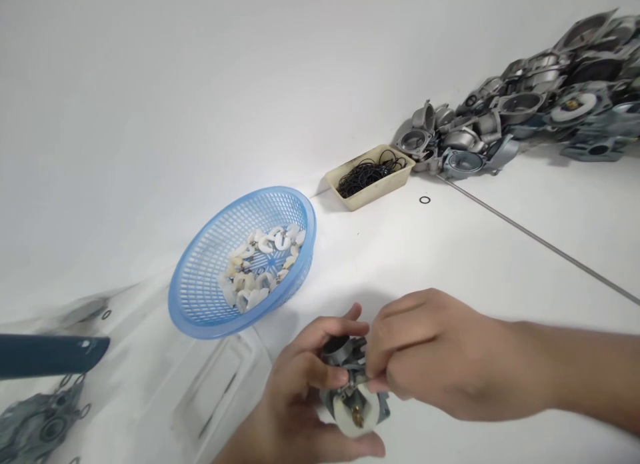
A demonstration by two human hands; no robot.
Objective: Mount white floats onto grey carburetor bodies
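My left hand is wrapped round a small grey metal carburetor body with a white plastic piece and a brass fitting on its near face. My right hand comes in from the right, its fingers pinched against the top of that same part; what the fingertips hold is hidden. Both hands are low in the middle of the view, over the white table.
A blue mesh basket of several white plastic pieces stands behind my left hand. A beige tray of black O-rings sits farther back, one loose ring beside it. Grey metal castings are heaped at the back right. A dark blue object and another casting lie at the left edge.
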